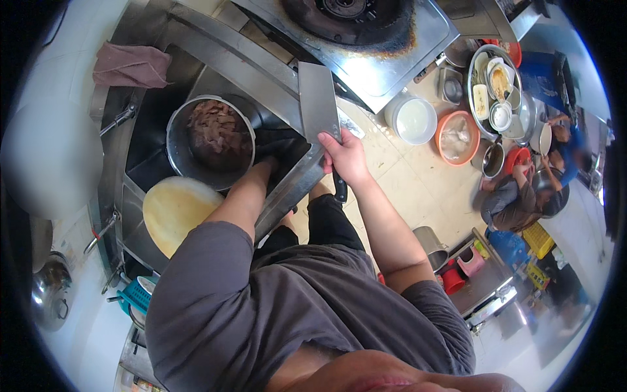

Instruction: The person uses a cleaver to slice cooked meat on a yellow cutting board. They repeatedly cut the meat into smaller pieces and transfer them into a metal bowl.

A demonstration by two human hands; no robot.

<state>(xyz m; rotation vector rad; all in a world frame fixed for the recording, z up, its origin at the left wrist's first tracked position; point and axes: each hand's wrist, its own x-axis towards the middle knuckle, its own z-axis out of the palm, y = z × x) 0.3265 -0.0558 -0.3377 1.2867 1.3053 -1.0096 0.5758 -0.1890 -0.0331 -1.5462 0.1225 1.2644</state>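
Note:
My right hand (346, 156) grips a cleaver (317, 100) where its black handle meets the wide steel blade. The blade points away from me, over the sink's front rim (289, 183). My left arm reaches down into the dark sink basin, beside a deep metal pot (211, 179). Most of my left hand (267, 165) is lost in shadow there, so its fingers cannot be made out. Inside the pot lie many brown pieces that look like sliced meat (218, 125). A round, pale yellow cutting board (176, 213) leans next to the pot, partly behind my left arm.
A stove (387, 73) stands ahead. On the floor at right are a white bucket (415, 121), an orange basin (458, 137) and a large metal basin of dishes (477, 73). Two people (519, 196) crouch beyond them. A brown cloth (130, 64) hangs over the sink's back edge, near faucets (117, 120).

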